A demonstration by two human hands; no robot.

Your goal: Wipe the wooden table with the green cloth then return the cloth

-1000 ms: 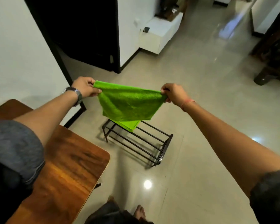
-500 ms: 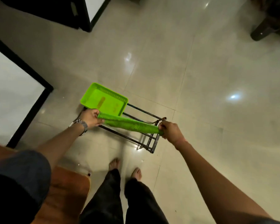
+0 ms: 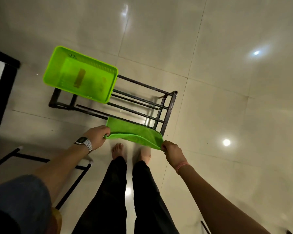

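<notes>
Green cloth [image 3: 135, 133] spans both hands — left hand [image 3: 97, 136] and right hand [image 3: 172, 149] each pinch a corner, long axis parallel to the black rack [image 3: 167, 108], apparently over its near rail.

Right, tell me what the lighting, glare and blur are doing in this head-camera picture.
Head view: dim indoor light; bright glare spots from lamps on the glossy tiled floor; wide-angle bending of the tile lines; slight motion softness on the green cloth, which the left hand and right hand pinch by its corners over the black metal rack; the green basket looks oversaturated.
</notes>
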